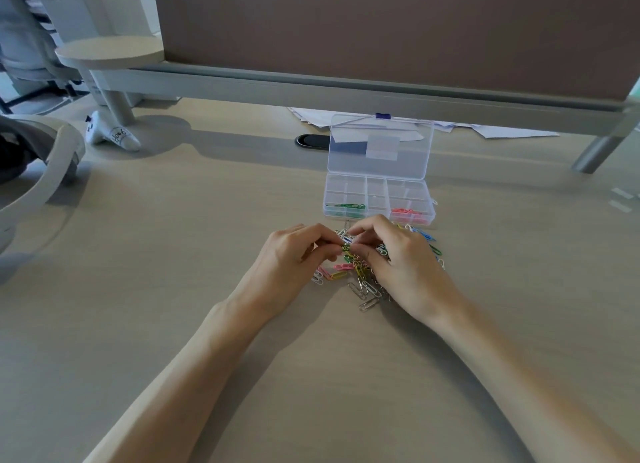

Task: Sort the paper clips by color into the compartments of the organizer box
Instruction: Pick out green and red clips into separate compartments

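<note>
Head view: a pale wooden desk runs up to a brown partition panel on a grey rail. At ten o'clock from the hands lie a white controller and, at the frame's edge, a white headset. A black oval grommet and loose papers sit at twelve o'clock, under the rail.

The clear organizer box stands just past the fingertips at one o'clock, its lid propped upright. Green clips lie in its near left compartment and pink clips in its near right one. The pile of paper clips, mixed silver, pink, yellow, green and blue, lies on the desk just in front of the box; the hands cover much of it.

Both bare forearms reach in from six o'clock and converge over the pile. The left hand and right hand are close together, knuckles up and fingers curled. Their thumbs and forefingers meet on one dark green clip, pinched from both sides just above the heap. Whether it is hooked to others I cannot tell. The right hand's lower fingers rest among the clips.
</note>
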Motion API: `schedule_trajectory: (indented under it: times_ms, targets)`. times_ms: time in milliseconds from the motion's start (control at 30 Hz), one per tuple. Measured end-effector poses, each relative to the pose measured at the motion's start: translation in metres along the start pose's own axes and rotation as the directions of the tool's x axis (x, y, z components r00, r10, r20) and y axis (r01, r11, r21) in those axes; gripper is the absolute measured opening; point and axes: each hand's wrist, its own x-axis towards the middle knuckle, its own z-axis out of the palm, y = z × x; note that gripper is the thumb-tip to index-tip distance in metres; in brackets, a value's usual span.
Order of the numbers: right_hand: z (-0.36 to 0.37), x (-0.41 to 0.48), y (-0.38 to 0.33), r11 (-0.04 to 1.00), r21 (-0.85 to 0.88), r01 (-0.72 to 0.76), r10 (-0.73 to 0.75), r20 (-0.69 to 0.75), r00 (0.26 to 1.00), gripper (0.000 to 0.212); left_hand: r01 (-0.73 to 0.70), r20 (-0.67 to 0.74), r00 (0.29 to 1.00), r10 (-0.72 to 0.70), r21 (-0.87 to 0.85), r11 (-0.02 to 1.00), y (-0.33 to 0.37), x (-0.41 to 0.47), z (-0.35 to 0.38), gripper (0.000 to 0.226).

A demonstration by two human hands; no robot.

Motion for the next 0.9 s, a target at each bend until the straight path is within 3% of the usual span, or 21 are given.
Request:
schedule_trajectory:
  times_ms: [200, 367, 500, 700, 767, 900]
  targets:
    - [-0.004, -0.003, 0.004, 0.996, 0.072, -0.057, 0.060, -0.046, 0.997, 0.021, 0.050, -0.001, 0.999, -0.050, -0.042, 0.998, 0.004, 0.000, 0.002, 0.006]
    - [-0.019, 0.001, 0.013, 0.999, -0.038, -0.038, 0.037, -0.040, 0.999, 0.014, 0.081, -0.031, 0.996, -0.080, 0.024, 0.996, 0.005, -0.001, 0.003, 0.005]
    - [-0.036, 0.001, 0.019, 0.986, -0.153, -0.073, 0.085, 0.079, 0.993, 0.004, 0.147, -0.075, 0.987, -0.144, 0.038, 0.988, 0.002, -0.001, 0.003, 0.009]
    - [-0.038, -0.007, 0.018, 0.931, -0.361, 0.048, 0.047, 0.251, 0.967, 0.008, 0.138, -0.061, 0.989, -0.135, 0.054, 0.989, 0.002, -0.001, 0.005, 0.012]
    - [-0.039, -0.007, 0.018, 0.917, -0.393, 0.069, 0.048, 0.280, 0.959, 0.015, 0.136, -0.061, 0.989, -0.133, 0.058, 0.989, 0.001, -0.001, 0.005, 0.011]
    - [-0.040, -0.005, 0.020, 0.903, -0.415, 0.113, 0.005, 0.273, 0.962, 0.010, 0.136, -0.050, 0.990, -0.132, 0.073, 0.988, 0.000, -0.002, 0.005, 0.010]
